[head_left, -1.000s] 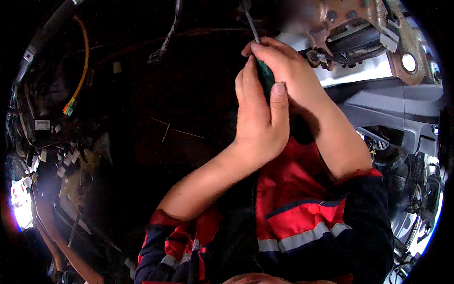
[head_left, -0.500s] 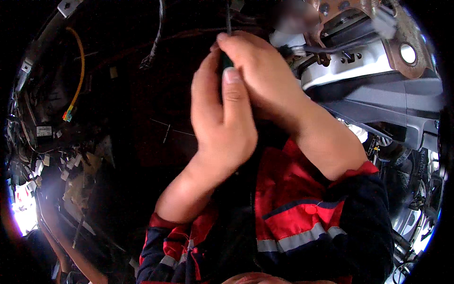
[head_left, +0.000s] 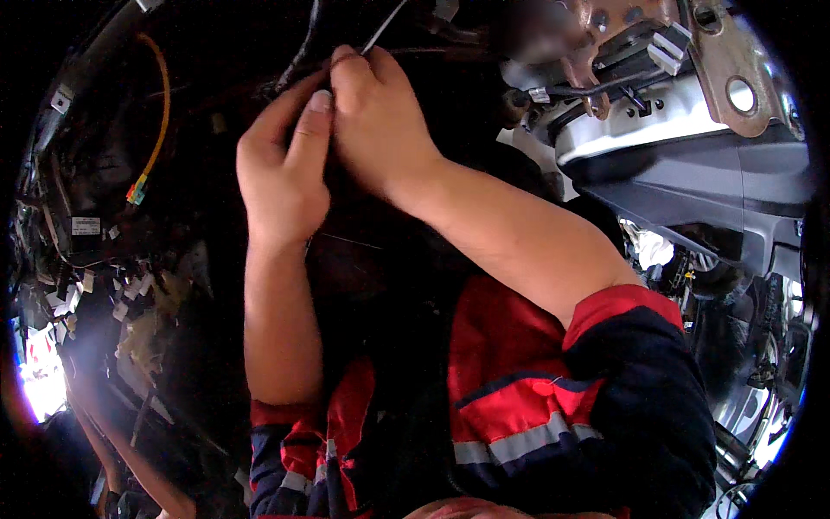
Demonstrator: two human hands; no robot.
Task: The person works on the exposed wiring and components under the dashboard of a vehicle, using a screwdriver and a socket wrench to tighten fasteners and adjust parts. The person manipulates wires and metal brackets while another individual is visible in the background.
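Observation:
My right hand (head_left: 376,121) is closed at the upper middle, around what looks like a screwdriver. Its thin metal shaft (head_left: 385,26) slants up and to the right from between the fingers; the handle is hidden now. Close beside it, my left hand (head_left: 285,164) is raised with its thumb up and its fingers curled behind, meeting the right hand. What the left fingers hold is hidden. A dark sleeved cable (head_left: 307,43) hangs just above the left fingers.
A yellow cable (head_left: 164,104) with a coloured connector hangs at the left, above bundled wires and white connectors (head_left: 82,294). Another person's arm (head_left: 130,450) shows at lower left. A rusty metal bracket (head_left: 735,86) and a grey trim panel (head_left: 692,190) stand at the right.
Both hands have moved left together. The shaft, upright before, now tilts to the right. The green handle that showed between my hands is now out of sight.

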